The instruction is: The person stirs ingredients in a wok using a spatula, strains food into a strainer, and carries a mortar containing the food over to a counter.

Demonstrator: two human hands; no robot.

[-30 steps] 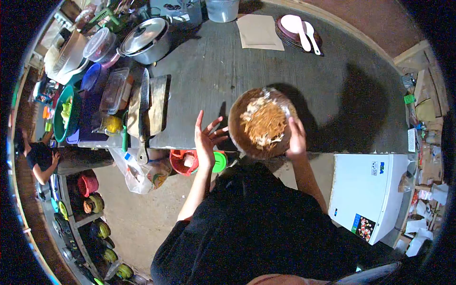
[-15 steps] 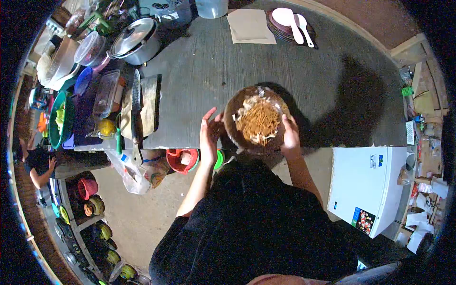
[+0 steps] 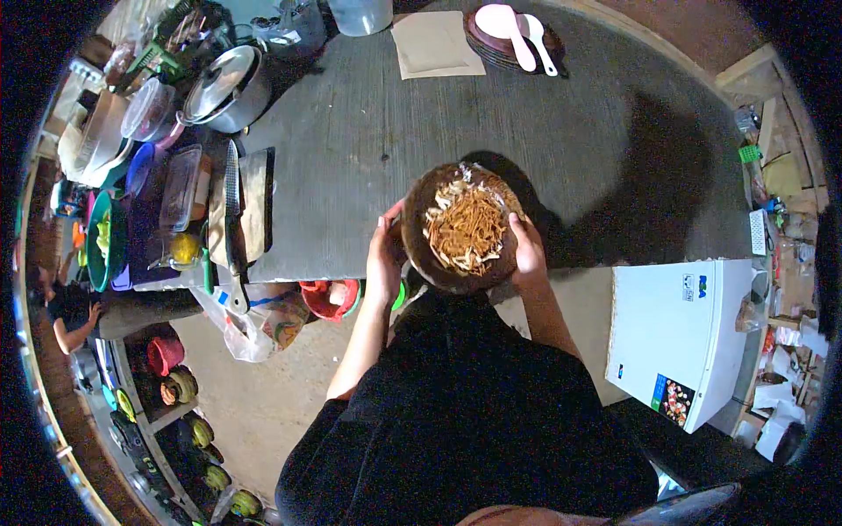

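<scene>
A round brown bowl [image 3: 423,259] with brown shreds and paler pieces [image 3: 469,223] inside is held near the table's front edge. My right hand [image 3: 527,250] grips its right rim, thumb on top and the other fingers hidden beneath. At the bowl's left side is my left hand [image 3: 385,254], against the rim, with its fingers partly hidden behind the bowl. Beyond the bowl, a brown paper sheet [image 3: 436,46] lies on the table beside stacked dark plates [image 3: 491,51] that carry white spoons [image 3: 507,28].
On the table's left are a lidded pot [image 3: 237,96], a knife [image 3: 232,188] on a cutting board [image 3: 255,202], plastic containers [image 3: 182,188] and a green basin [image 3: 107,241]. A white refrigerator [image 3: 667,333] stands at right. Another person [image 3: 70,311] is at far left.
My left hand has closed in on the bowl's left side from a spread pose beside it. The bowl has shifted slightly left with my right hand still on it.
</scene>
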